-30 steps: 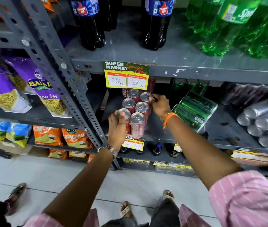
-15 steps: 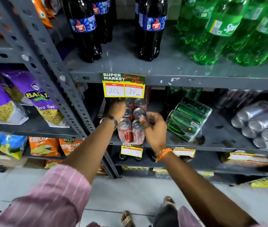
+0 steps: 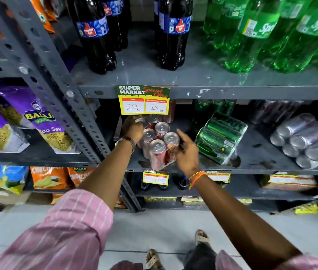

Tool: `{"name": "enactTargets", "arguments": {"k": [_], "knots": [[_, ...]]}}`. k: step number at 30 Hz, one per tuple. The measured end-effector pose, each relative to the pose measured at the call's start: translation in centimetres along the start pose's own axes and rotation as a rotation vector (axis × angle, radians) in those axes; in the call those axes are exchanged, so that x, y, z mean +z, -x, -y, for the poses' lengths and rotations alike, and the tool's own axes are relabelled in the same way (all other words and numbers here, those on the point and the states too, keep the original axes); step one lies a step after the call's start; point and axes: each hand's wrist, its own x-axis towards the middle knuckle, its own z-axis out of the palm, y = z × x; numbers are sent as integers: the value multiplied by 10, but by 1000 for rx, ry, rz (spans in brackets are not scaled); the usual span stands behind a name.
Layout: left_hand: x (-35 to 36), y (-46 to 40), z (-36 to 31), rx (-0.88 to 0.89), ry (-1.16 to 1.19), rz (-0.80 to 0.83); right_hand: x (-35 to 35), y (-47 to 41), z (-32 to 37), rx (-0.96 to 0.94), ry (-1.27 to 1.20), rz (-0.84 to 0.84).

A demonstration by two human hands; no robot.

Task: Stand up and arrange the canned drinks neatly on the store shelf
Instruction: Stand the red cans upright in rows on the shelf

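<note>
A shrink-wrapped pack of red cans (image 3: 157, 147) stands upright on the grey middle shelf (image 3: 261, 166), silver tops facing me. My left hand (image 3: 133, 129) reaches along the pack's left rear side and grips a back can under the yellow price tag. My right hand (image 3: 185, 152) holds the pack's front right corner, thumb on a front can. A wrapped pack of green cans (image 3: 220, 137) lies on its side just to the right. Further right, a pack of silver cans (image 3: 306, 139) also lies on its side.
Dark cola bottles (image 3: 96, 36) and green soda bottles (image 3: 251, 32) stand on the shelf above. A slanted perforated upright (image 3: 61, 90) runs left of the cans, with purple snack bags (image 3: 43, 121) beyond it. Loose green cans (image 3: 214, 108) stand at the shelf's back.
My left hand went from the pack's front left to its rear left. My right hand came from the rear right to the front right corner. The pack shifted slightly back on the shelf.
</note>
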Motion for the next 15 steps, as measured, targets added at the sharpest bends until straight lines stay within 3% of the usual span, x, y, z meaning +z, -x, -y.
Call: {"name": "enactTargets", "arguments": {"k": [4, 8, 15], "knots": [[0, 35, 14, -80, 148, -126, -12, -36, -2, 54, 71, 8], [9, 61, 29, -100, 149, -249, -17, -61, 10, 75, 48, 160], [10, 73, 36, -65, 124, -266, -24, -74, 24, 131, 36, 303]]}}
